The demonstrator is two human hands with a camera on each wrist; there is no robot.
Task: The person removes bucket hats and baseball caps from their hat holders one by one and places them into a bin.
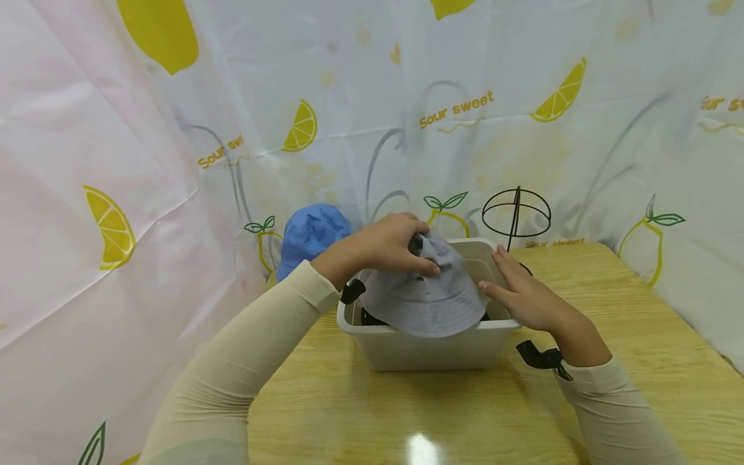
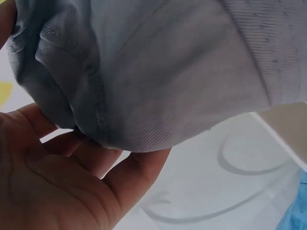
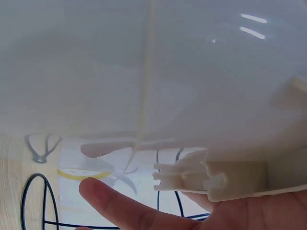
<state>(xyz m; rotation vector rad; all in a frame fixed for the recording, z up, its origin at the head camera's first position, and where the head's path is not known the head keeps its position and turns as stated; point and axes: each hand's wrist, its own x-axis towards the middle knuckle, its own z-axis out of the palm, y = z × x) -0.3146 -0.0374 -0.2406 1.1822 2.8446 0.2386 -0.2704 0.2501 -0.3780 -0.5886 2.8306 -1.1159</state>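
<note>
A grey bucket hat (image 1: 433,300) sits tilted over the near side of a white plastic bin (image 1: 433,352), its brim overlapping the front rim. My left hand (image 1: 392,244) grips the crown from above, with the thumb on the near face. In the left wrist view, fingers (image 2: 136,175) curl against the hat's grey cloth (image 2: 168,81). My right hand (image 1: 531,300) lies along the bin's right rim with its fingers straight. In the right wrist view, one extended finger (image 3: 124,203) shows below the white bin wall (image 3: 201,96).
A blue bucket hat (image 1: 314,236) sits behind my left forearm. A black wire stand (image 1: 515,219) with a domed top rises behind the bin's right corner. Something dark shows in the bin under the grey brim. A lemon-print curtain (image 1: 360,77) hangs behind the wooden table (image 1: 616,310).
</note>
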